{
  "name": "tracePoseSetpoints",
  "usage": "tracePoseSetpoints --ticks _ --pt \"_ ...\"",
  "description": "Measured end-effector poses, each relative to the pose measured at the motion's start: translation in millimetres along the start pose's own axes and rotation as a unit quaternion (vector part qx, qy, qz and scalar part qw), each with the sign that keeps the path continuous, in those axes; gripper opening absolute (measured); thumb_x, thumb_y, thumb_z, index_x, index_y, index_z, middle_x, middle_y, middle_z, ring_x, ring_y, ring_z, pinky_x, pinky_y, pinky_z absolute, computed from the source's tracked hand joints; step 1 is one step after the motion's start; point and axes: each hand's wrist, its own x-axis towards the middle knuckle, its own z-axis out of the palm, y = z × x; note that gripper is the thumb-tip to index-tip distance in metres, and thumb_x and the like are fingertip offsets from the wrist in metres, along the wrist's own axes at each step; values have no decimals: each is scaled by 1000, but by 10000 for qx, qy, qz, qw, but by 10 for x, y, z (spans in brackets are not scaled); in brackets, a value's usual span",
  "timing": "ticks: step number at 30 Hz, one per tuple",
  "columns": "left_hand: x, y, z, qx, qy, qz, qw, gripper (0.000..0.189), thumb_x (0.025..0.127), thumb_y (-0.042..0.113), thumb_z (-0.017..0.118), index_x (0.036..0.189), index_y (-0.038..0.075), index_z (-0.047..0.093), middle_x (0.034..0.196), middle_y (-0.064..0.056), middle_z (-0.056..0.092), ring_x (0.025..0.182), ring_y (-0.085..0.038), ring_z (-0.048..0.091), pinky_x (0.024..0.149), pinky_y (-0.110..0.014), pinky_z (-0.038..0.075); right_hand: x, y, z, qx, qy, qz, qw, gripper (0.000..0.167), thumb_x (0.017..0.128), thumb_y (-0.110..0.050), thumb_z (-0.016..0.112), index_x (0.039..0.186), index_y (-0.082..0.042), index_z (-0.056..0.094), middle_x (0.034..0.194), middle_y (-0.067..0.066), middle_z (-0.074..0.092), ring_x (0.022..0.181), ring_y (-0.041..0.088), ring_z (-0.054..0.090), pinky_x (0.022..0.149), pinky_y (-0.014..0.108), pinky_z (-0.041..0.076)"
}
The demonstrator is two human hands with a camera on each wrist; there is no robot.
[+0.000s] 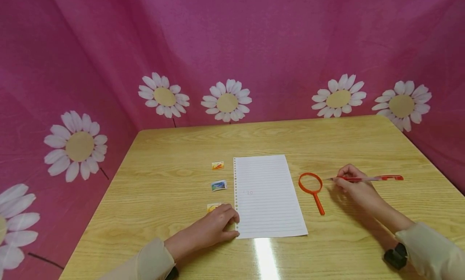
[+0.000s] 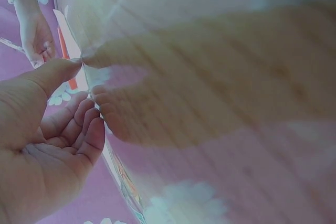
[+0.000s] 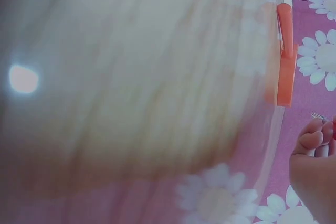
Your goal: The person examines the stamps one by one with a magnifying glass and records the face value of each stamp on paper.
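Note:
A white lined sheet of paper (image 1: 267,195), punched with holes down its left side, lies on the wooden table and bears small faint red writing. My left hand (image 1: 214,225) rests at the paper's lower left edge, thumb apart from the loosely bent fingers. It partly covers the nearest of three stamps (image 1: 213,206). Right of the paper, my right hand (image 1: 357,189) pinches a red pen (image 1: 392,177), its tip pointing left. In the right wrist view, that hand (image 3: 315,156) shows at the right edge. Between paper and pen hand lies an orange-red magnifying glass (image 1: 318,201).
A blue-green stamp (image 1: 218,186) and a yellow-red stamp (image 1: 218,165) lie in a column left of the paper. The glossy table (image 1: 163,158) meets a pink curtain (image 1: 272,49) with daisies at its back and sides.

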Motion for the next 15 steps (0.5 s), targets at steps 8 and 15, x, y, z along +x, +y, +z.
tracePoseSetpoints --ticks 8,15 --pt "11 -6 13 21 30 -12 10000 23 89 25 72 100 8 61 93 2 51 86 -6 44 77 -17 42 -11 -14 0 -102 78 14 9999 12 96 -14 61 92 -15 50 68 -13 52 60 8 49 52 26 40" --pt "14 -5 13 56 2 -54 10000 23 90 26 71 101 8 62 94 3 52 86 -5 43 78 -17 42 -19 -38 -29 -631 108 -88 9979 26 96 -24 63 110 -5 51 79 -19 60 71 4 58 61 23 47"
